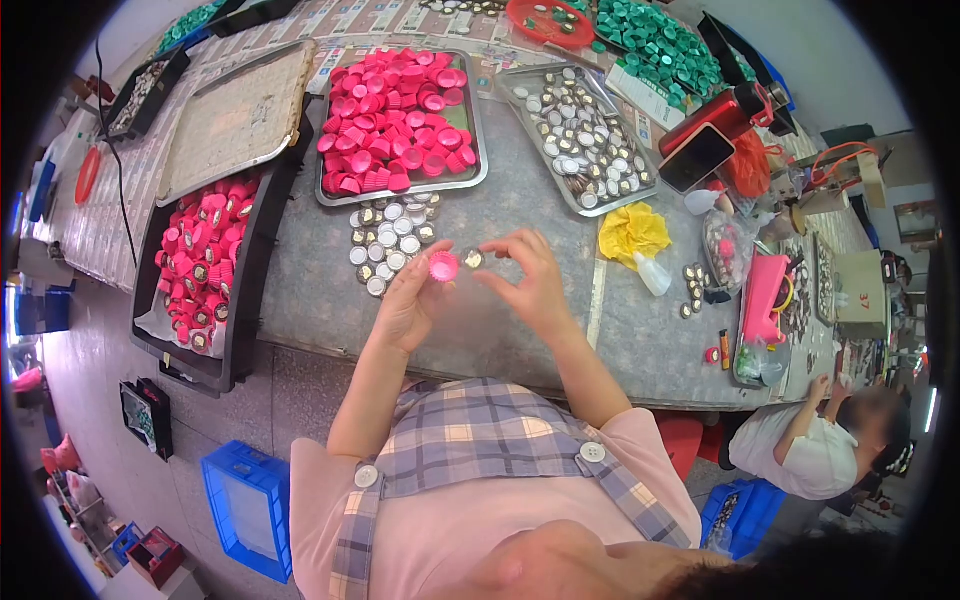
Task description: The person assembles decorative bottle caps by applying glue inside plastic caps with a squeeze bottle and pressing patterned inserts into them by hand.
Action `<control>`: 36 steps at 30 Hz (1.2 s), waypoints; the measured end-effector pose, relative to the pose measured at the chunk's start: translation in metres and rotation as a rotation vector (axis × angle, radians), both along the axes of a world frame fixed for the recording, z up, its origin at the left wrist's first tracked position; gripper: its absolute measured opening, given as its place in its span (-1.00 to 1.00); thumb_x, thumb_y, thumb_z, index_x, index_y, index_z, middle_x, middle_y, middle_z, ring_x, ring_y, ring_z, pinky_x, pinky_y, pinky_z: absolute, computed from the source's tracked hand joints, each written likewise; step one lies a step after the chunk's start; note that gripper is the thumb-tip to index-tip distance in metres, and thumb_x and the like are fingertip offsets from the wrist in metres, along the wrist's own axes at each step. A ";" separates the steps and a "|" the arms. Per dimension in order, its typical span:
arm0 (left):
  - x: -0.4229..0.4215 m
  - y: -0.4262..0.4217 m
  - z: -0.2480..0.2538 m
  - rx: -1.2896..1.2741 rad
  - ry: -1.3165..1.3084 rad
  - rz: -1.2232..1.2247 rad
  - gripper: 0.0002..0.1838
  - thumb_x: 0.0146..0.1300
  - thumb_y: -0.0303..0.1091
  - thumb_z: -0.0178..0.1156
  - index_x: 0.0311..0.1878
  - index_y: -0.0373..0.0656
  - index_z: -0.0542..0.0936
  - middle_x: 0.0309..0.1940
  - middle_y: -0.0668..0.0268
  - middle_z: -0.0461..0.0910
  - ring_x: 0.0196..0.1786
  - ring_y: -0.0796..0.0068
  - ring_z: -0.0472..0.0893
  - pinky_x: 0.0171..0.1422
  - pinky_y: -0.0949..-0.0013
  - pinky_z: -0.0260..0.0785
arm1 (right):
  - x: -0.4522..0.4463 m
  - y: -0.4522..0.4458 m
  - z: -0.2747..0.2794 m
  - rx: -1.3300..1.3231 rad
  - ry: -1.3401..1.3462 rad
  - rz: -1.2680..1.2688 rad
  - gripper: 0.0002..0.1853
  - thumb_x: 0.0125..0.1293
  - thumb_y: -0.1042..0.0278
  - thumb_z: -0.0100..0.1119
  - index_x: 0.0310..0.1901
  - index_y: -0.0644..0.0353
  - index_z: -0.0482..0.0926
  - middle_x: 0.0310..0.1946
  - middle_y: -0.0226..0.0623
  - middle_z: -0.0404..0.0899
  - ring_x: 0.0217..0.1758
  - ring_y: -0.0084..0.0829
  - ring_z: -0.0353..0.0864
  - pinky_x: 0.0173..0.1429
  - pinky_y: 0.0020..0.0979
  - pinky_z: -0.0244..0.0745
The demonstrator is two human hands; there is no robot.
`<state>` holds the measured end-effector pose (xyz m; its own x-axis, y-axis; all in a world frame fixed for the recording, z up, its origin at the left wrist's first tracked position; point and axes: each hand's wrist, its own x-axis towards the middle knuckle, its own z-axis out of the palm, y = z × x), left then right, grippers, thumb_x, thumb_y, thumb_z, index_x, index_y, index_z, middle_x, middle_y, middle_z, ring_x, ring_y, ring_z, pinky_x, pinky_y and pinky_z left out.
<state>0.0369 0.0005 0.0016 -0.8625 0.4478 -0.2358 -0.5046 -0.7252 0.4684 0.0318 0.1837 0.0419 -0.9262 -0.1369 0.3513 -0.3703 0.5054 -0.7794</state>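
Observation:
Above the near table edge, my left hand (408, 302) pinches a pink fluted cap (443, 266), its hollow side facing me. My right hand (536, 284) grips a small round disc (474, 259) with a gold and dark face between thumb and forefinger, just right of the cap. The two pieces are apart. Loose white and gold discs (398, 228) lie on the table beyond my left hand. Behind them stands a metal tray of pink caps (478, 150), and a second metal tray (590, 211) of discs sits to its right.
A black crate (148, 285) at the left holds pink caps with discs in them, a bare tray (230, 120) resting across it. On the right are a yellow cloth (634, 232), a phone (697, 158) and a red bottle (715, 118). Another person (805, 445) sits far right.

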 end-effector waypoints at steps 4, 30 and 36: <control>0.003 0.014 0.021 -0.103 0.008 0.041 -0.68 0.25 -0.22 -0.02 0.00 -0.16 0.38 -0.11 0.25 0.49 -0.12 0.53 0.49 -0.06 0.45 0.36 | 0.018 -0.004 0.016 0.015 -0.023 -0.026 -0.69 -0.15 0.22 0.32 -0.34 0.15 0.53 -0.42 -0.34 0.40 -0.27 -0.31 0.35 -0.19 -0.37 0.24; 0.002 0.023 0.030 -0.260 0.057 -0.050 -0.63 0.32 -0.13 -0.19 -0.14 -0.23 0.46 -0.29 0.31 0.49 -0.25 0.58 0.48 -0.19 0.49 0.36 | 0.022 -0.012 0.025 0.204 0.158 -0.033 -0.71 -0.16 0.26 0.31 -0.36 0.11 0.49 -0.39 -0.40 0.40 -0.25 -0.34 0.32 -0.16 -0.34 0.15; 0.002 0.025 0.031 -0.268 0.069 -0.046 -0.64 0.33 -0.14 -0.20 -0.15 -0.24 0.46 -0.29 0.30 0.49 -0.27 0.59 0.48 -0.21 0.51 0.36 | 0.023 -0.012 0.025 0.204 0.152 -0.032 -0.71 -0.16 0.26 0.31 -0.36 0.11 0.49 -0.40 -0.40 0.40 -0.26 -0.34 0.32 -0.17 -0.34 0.14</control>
<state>0.0389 0.0251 0.0328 -0.8607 0.4167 -0.2925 -0.4945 -0.5481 0.6745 0.0544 0.1718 0.0666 -0.8698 -0.1904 0.4552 -0.4568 0.6597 -0.5968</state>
